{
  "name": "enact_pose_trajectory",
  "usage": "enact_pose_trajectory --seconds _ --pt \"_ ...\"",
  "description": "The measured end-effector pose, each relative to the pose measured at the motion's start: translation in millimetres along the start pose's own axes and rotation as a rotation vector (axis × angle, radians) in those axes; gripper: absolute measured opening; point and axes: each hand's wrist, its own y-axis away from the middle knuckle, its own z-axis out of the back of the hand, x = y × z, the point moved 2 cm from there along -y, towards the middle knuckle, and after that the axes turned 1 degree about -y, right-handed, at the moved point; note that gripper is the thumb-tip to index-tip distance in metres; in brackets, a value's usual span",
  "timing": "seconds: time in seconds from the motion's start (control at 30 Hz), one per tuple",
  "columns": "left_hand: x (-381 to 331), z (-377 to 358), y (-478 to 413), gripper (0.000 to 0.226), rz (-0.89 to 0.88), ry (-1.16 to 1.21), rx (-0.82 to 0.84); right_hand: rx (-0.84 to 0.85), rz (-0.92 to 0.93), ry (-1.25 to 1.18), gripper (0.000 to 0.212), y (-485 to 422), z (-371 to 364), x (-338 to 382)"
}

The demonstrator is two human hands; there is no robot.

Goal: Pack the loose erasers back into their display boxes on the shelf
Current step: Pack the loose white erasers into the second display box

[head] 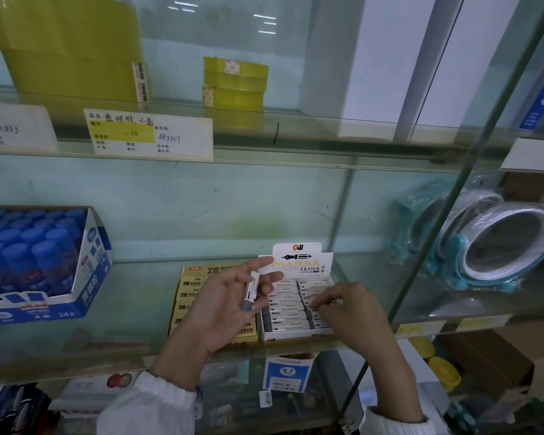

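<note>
Glass shelf carries a white display box of ink-and-pencil erasers, just beside a yellow 2B box. Left hand hovers palm-up over the yellow box — its fingers curl loosely round a loose eraser, grey tip toward the wrist. Right hand reaches into the white box's right-hand row — fingers bunched together, pinching a boxed eraser there.

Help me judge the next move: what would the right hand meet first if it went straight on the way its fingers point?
The packed erasers in the white display box: the right hand points its fingers down-left at the right column, seemingly touching. The left hand grips a loose eraser.
</note>
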Motion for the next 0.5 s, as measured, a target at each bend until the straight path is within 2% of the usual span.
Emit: enact_pose_trajectory --seconds 0.13,0.23,0.3,0.4,0.47,0.5 --pt "0 1 0 0.050 -0.009 -0.013 -0.008 0.044 0.025 0.018 0.016 -1 1 -1" --pt "0 0 2 0.047 -0.023 -0.062 -0.005 -0.035 0.067 -0.046 0.014 0 2 1" --pt "0 -1 2 0.044 -0.031 -0.116 -0.017 -0.142 0.154 -0.123 0.010 6 3 12" --pt "0 -2 0 0.053 -0.023 -0.084 0.004 -0.114 0.328 -0.238 0.016 16 -4 39" --pt "0 0 0 0.061 -0.020 -0.103 0.004 -0.115 0.400 -0.231 0.015 15 -14 52" --pt "0 1 0 0.064 -0.019 -0.122 0.003 -0.114 0.405 -0.190 0.023 11 -19 55"
